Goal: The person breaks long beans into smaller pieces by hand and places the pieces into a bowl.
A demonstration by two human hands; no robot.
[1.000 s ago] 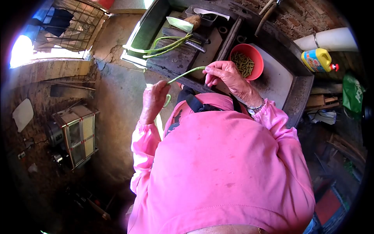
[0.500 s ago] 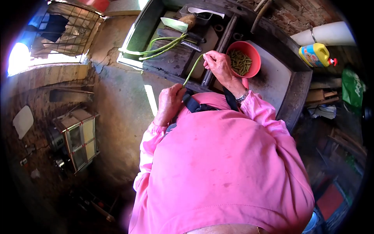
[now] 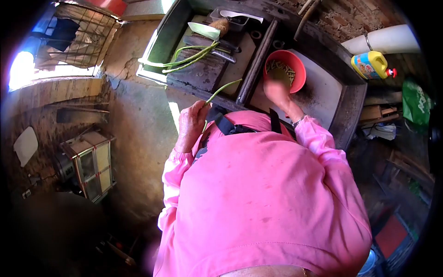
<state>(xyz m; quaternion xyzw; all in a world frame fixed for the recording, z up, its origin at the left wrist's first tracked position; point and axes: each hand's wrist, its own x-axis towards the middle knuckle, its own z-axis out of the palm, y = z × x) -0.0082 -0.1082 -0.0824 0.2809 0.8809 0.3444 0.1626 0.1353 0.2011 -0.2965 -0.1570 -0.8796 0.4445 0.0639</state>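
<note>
My left hand (image 3: 194, 121) is closed around a long green bean (image 3: 223, 89), whose upper end sticks out toward the sink edge. Over the near rim of a red bowl (image 3: 302, 74) is my right hand (image 3: 278, 94), blurred by motion, so its fingers cannot be made out. Cut green bean pieces (image 3: 287, 70) lie in the bowl. More long beans (image 3: 191, 60) rest on a dark block at the left, beside a knife (image 3: 223, 56) and a cleaver with a pale blade (image 3: 204, 30).
A plastic container (image 3: 235, 22) with a white utensil (image 3: 241, 15) stands at the back. A dark bar (image 3: 258, 62) divides the basin. On the right are a yellow bottle (image 3: 370, 64) and a green bag (image 3: 415, 105). A small cabinet (image 3: 93, 165) is at the left.
My right hand has moved right from the bean's end to the bowl. My left hand shifted right, then slightly back left, still holding the bean.
</note>
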